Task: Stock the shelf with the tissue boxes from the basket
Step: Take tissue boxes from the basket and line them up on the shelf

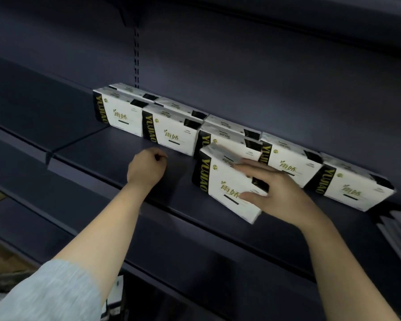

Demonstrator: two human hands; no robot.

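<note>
On the dark shelf (116, 154), the right hand (280, 195) grips a tilted tissue pack (222, 181) at the front edge, fingers over its top and thumb on its face, while the left hand (146, 169) hovers curled and empty. Overhanging the lip, the pack could tip off if released askew. Every white pack reads "YUJAO" in gold on black.
</note>
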